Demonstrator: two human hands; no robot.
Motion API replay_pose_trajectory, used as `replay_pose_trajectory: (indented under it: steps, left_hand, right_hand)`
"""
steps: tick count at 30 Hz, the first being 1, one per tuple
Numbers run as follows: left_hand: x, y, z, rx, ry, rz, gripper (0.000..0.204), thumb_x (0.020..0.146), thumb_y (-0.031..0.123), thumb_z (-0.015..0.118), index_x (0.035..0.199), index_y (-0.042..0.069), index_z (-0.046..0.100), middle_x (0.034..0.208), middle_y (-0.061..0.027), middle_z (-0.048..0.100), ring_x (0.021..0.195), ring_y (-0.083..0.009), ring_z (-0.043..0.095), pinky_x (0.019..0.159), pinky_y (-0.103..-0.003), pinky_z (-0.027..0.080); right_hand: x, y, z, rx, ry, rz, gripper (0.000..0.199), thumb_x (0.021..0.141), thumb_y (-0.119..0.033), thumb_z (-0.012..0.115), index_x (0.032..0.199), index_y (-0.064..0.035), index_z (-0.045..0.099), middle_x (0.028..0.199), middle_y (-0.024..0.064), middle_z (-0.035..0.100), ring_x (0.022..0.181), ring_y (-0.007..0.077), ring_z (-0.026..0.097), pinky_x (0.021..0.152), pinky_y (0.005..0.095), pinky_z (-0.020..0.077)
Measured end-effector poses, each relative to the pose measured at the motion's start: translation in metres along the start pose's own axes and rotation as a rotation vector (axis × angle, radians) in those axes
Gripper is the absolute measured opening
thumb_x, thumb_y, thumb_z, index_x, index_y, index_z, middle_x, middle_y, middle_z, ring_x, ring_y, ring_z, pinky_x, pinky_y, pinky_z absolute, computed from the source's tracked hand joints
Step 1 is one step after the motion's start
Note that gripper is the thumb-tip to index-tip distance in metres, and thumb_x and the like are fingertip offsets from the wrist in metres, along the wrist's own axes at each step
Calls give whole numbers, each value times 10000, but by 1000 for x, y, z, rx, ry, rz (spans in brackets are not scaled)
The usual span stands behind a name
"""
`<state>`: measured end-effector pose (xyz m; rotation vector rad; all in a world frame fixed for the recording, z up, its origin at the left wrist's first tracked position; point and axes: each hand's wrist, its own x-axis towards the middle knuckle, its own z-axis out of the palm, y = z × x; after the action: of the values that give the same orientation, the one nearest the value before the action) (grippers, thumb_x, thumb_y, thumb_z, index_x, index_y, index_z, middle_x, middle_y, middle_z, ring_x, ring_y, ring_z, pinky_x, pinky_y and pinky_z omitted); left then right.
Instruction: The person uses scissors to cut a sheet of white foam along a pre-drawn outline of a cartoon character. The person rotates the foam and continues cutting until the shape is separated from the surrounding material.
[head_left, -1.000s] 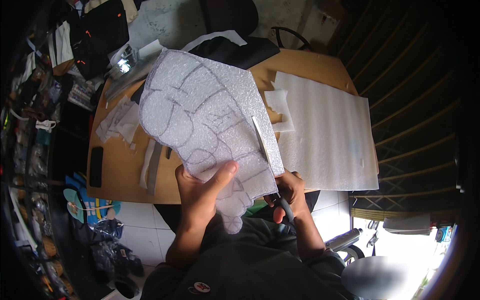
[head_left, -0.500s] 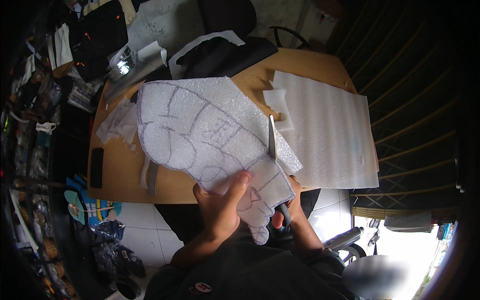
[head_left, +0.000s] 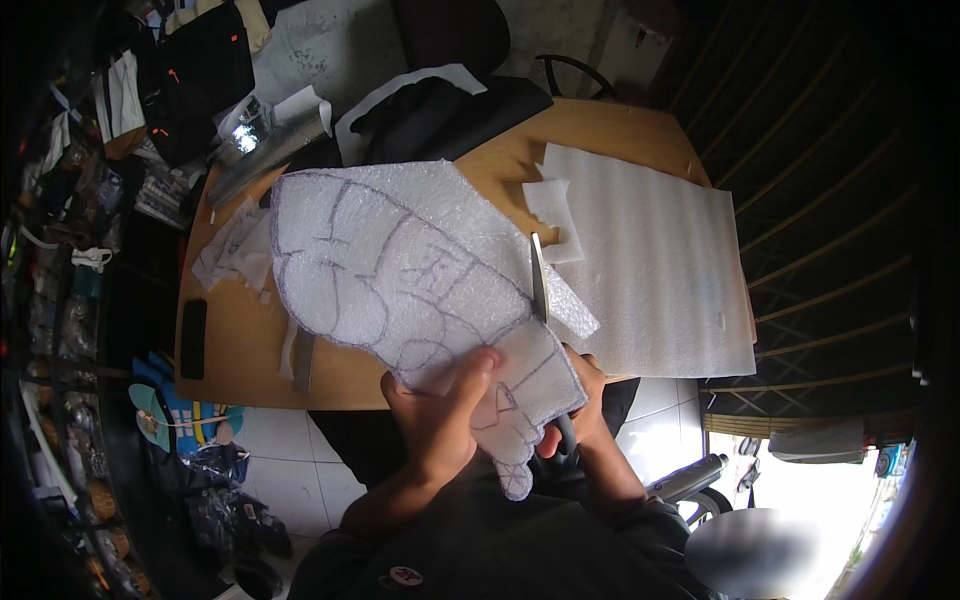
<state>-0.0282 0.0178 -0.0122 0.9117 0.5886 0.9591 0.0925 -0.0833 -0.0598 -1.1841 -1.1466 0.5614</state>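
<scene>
Two hands (head_left: pixel 437 415) (head_left: pixel 590 398), one drawn-on sheet (head_left: pixel 415 285) (plus one pair of scissors (head_left: pixel 541 288))

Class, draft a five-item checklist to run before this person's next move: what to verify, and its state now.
1. Left hand gripping the marked foam sheet: ok, thumb on top.
2. Right hand holding the scissors: ok.
3. Left thumb clear of the visible blade: ok, apart from it.
4. Lower blade clear of fingers: cannot tell, hidden beneath the foam.
5. Spare foam margin right of the drawn line fully separated: not ok, joined above the blade.

Scraps (head_left: pixel 233 245) on table (head_left: pixel 245 350) at left, phone (head_left: pixel 195 338) before them; sheet (head_left: pixel 650 270) right
</scene>
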Motion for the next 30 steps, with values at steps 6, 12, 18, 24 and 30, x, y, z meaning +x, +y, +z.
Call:
replay_pose_trajectory:
  steps: [6,12,18,24,30]
  left_hand:
    - [7,10,-6,20,-31,-3,380,703,19,730,1032,-42,550,969,-89,591,849,-142,578,771,-287,465]
    - [11,21,-4,62,-69,20,324,710,22,729,991,-46,583,922,-79,613,814,-133,590,754,-285,478]
    - [15,28,-5,81,-109,17,292,728,26,716,982,-50,594,895,-79,632,792,-130,604,746,-276,482]
    - [19,32,-7,118,-139,18,255,733,34,718,950,-44,610,872,-77,640,778,-125,608,739,-273,484]
    - [20,35,-6,134,-177,18,235,736,24,708,940,-45,614,866,-85,644,770,-128,614,736,-270,484]
  right_hand:
    - [0,2,-11,-31,-31,-59,910,470,-525,856,1080,62,520,765,84,641,696,127,611,656,243,481]
    - [-4,7,-18,-82,-32,-37,886,451,-531,863,1048,46,554,699,61,627,655,123,614,628,234,470]
    - [-5,4,-21,-78,-35,27,896,422,-542,866,1052,26,574,697,59,629,645,124,618,623,233,468]
    - [-6,5,-26,-74,-56,41,948,408,-596,843,1071,27,575,686,51,614,638,141,623,615,244,484]
    - [-2,4,-28,-53,-80,7,911,419,-572,852,1047,26,571,691,55,607,627,135,618,607,241,482]
